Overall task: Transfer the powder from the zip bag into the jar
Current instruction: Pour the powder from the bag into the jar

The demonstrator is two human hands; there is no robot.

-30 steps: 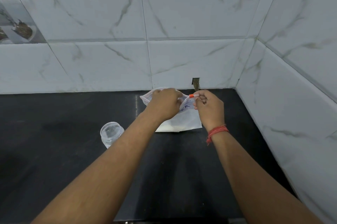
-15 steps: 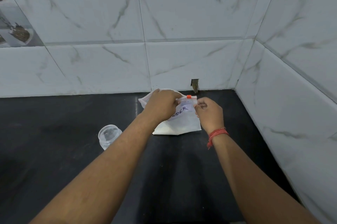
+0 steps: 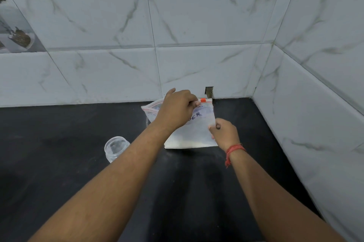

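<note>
Head view, nearest first: jar (image 3: pixel 116 148) sits open on the black counter (image 3: pixel 59 163), clear of the arms, ready to be filled; right hand (image 3: pixel 224 132) pinches the zip bag (image 3: pixel 197 133) at its right edge to steady it; bag stands on its powder-filled bottom; beyond, left hand (image 3: pixel 177 109) nips the top beside the orange slider (image 3: pixel 203 100), likely to unzip it.

The zip bag (image 3: pixel 194 132), upright on the black counter (image 3: pixel 59 163) with white powder (image 3: pixel 189 144) settled at its base, was pinched at the orange slider (image 3: pixel 203 100) by the left hand (image 3: pixel 176 110) and gripped at its right edge by the right hand (image 3: pixel 224 132), the open clear jar (image 3: pixel 116 148) standing apart to the left.
</note>
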